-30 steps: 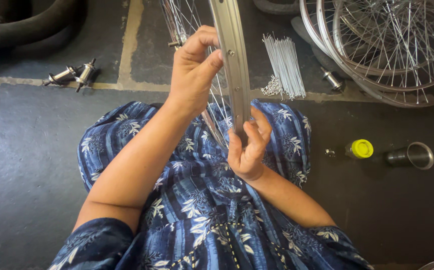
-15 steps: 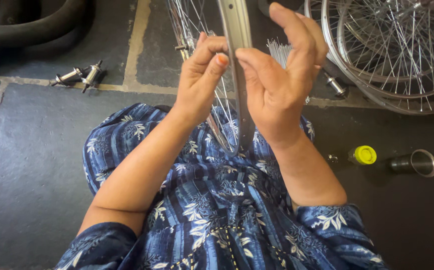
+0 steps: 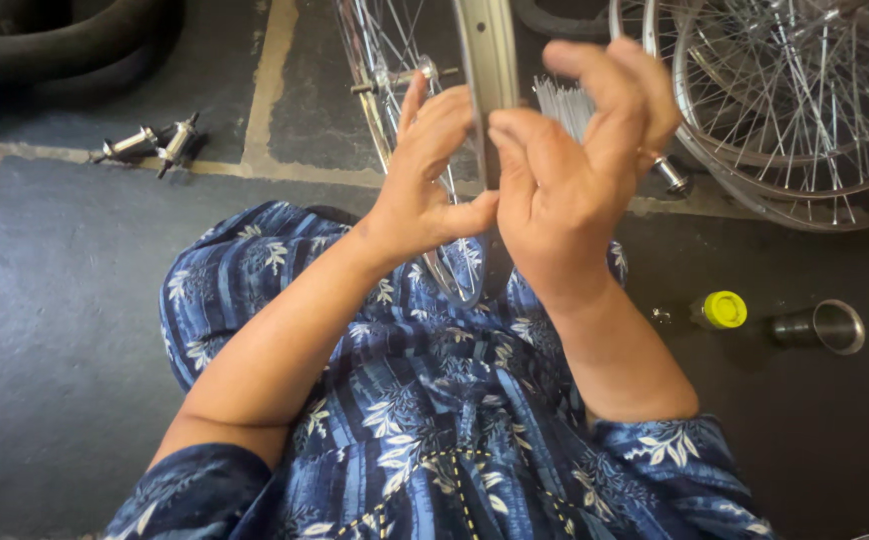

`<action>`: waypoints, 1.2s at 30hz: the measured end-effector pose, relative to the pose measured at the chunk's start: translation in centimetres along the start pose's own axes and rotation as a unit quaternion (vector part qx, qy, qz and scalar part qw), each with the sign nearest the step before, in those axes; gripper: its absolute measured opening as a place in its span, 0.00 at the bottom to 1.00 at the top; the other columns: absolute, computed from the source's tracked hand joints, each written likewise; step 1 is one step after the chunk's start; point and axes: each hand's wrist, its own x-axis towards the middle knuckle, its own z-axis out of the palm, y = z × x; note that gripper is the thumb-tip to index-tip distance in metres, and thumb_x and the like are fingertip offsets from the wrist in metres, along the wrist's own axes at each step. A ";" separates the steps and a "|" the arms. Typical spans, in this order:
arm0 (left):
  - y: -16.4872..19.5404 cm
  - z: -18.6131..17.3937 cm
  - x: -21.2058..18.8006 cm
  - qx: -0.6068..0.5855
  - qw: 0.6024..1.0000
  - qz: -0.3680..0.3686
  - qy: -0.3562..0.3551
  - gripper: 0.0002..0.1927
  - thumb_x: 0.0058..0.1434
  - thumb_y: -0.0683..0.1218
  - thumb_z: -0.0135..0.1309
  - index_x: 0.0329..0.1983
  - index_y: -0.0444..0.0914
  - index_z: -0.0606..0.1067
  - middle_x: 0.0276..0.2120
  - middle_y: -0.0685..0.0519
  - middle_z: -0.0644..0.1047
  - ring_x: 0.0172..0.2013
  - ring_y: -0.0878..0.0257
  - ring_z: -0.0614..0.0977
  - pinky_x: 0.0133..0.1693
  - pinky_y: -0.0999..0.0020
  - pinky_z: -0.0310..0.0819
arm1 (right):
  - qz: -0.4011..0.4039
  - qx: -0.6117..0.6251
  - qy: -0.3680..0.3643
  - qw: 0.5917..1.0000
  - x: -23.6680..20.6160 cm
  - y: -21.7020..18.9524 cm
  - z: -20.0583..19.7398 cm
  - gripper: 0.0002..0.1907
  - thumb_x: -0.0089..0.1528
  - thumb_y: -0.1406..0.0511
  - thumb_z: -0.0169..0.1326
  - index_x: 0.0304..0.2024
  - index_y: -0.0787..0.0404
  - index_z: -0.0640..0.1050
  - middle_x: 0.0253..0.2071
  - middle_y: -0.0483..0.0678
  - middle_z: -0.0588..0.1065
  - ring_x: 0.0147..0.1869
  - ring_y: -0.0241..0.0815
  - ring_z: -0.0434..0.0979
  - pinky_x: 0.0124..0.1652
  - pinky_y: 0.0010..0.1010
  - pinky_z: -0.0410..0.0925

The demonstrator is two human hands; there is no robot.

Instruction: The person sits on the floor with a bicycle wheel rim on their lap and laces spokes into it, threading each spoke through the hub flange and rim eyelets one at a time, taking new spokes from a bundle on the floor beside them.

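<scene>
Both hands now closer, rim between fingers

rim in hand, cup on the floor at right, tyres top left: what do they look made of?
Wheel rim: metal, probably steel or aluminium; smooth silver-grey band with a soft sheen. Both hands, left hand and right hand, are on it.
Cup: polished metal, likely steel; mirror-like wall, bright rim.
Tyres: black rubber, matte.

soft even daylight, weak shadows, mild glare on metal, slightly blurred edges.
</scene>
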 end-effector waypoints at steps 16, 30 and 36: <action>1.6 -0.9 0.3 0.013 0.999 -0.028 -0.027 0.36 0.58 0.63 0.60 0.66 0.42 0.72 0.64 0.51 0.74 0.69 0.56 0.70 0.75 0.47 0.30 | -0.042 0.038 -0.002 0.998 -0.8 1.0 0.3 0.09 0.65 0.73 0.69 0.46 0.60 0.84 0.66 0.54 0.67 0.73 0.58 0.61 0.70 0.47 0.58; 0.5 -0.5 -0.4 0.019 1.000 -0.015 -0.019 0.40 0.60 0.63 0.63 0.68 0.38 0.69 0.68 0.46 0.70 0.71 0.52 0.67 0.76 0.51 0.31 | -0.099 -0.012 -0.029 0.995 0.6 1.2 -0.6 0.10 0.60 0.72 0.73 0.40 0.62 0.84 0.59 0.50 0.73 0.71 0.56 0.63 0.71 0.54 0.57; 0.3 -0.6 -0.4 0.021 0.999 -0.009 -0.024 0.40 0.59 0.64 0.63 0.68 0.39 0.69 0.68 0.47 0.70 0.71 0.53 0.67 0.76 0.50 0.31 | -0.070 0.073 -0.035 0.994 0.3 1.3 -0.7 0.11 0.60 0.74 0.69 0.44 0.64 0.83 0.61 0.56 0.71 0.70 0.61 0.62 0.66 0.50 0.60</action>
